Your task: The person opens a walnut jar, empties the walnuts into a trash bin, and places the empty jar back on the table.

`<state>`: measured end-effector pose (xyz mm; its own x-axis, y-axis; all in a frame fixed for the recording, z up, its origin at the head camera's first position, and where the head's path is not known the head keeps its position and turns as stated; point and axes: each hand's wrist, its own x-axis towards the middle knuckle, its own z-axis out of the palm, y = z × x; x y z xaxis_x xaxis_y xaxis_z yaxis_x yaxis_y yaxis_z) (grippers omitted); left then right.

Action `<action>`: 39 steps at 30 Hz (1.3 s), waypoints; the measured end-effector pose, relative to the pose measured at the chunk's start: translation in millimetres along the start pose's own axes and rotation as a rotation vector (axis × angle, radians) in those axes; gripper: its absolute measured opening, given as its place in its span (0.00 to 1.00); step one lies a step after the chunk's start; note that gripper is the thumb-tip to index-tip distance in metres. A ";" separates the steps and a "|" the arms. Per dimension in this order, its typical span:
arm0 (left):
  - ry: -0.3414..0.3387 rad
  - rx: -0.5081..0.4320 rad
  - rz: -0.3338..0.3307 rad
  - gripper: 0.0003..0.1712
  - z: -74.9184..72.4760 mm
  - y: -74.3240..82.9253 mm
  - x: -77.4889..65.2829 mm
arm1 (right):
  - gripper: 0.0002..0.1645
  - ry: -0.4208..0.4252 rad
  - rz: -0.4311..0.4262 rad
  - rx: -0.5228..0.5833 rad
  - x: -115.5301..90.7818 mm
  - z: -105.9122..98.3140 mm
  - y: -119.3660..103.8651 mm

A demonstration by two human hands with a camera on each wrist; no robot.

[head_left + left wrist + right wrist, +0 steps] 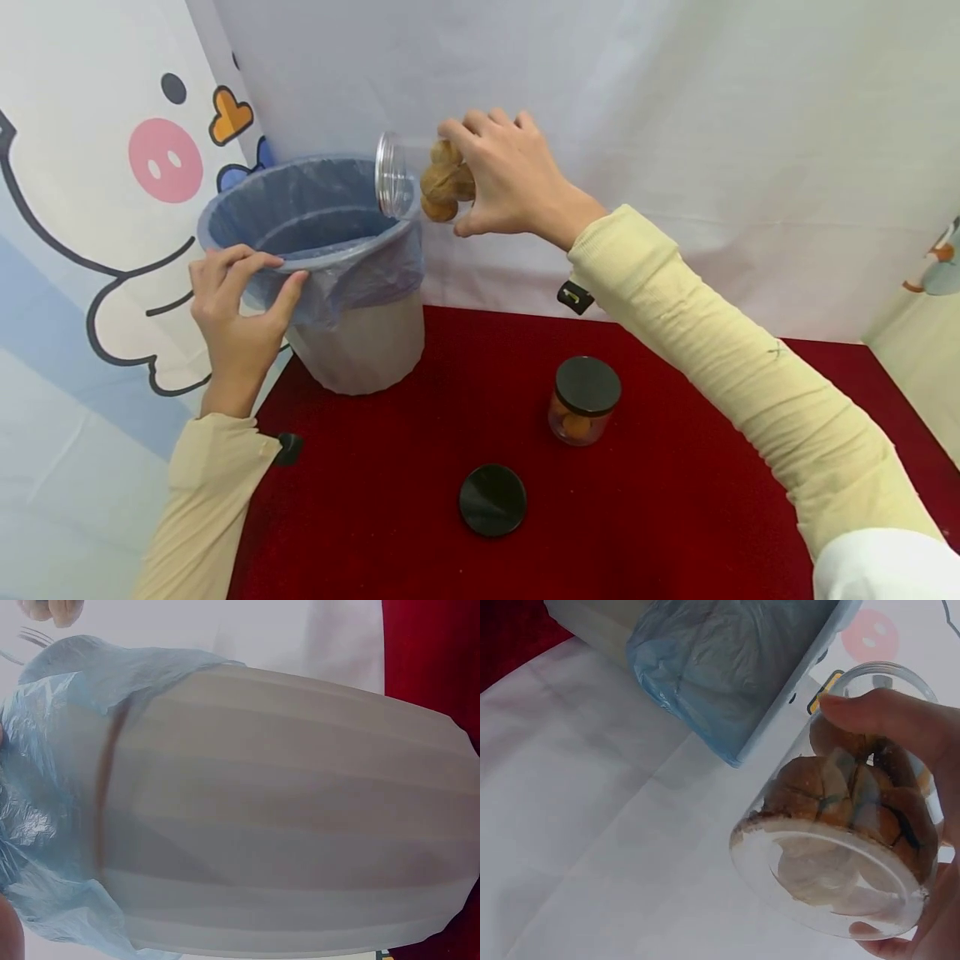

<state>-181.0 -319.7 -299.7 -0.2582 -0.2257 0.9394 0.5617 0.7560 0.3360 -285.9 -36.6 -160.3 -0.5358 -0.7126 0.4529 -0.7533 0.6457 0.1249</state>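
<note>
My right hand [513, 179] grips a clear plastic jar [817, 847], lidless and tipped on its side, its open mouth facing the bin. Several round brown walnut-like lumps [444, 183] lie inside the jar, towards its base. The threaded mouth overlaps the right rim of the bin in the head view. With fingers over the near-left rim and thumb outside, my left hand [238, 304] pinches the edge of the trash bin [367, 342]. The bin stands upright, lined with a thin blue plastic bag [52, 787] folded over its rim.
A black round lid [492, 500] lies flat on the red tabletop [375, 517]. Right of it stands a second clear jar [585, 400] with a black lid and orange-brown pieces inside. White cloth [712, 167] hangs behind; a cartoon-printed sheet [82, 208] is at left.
</note>
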 end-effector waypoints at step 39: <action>0.012 -0.023 -0.001 0.15 1.5 13.2 -2.6 | 0.40 0.073 -0.147 -0.228 5.1 -4.9 -14.3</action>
<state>-174.1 -308.3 -297.7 -0.2499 -0.2339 0.9396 0.5793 0.7414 0.3386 -276.0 -48.1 -155.4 -0.3921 -0.7869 0.4766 -0.7109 0.5879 0.3859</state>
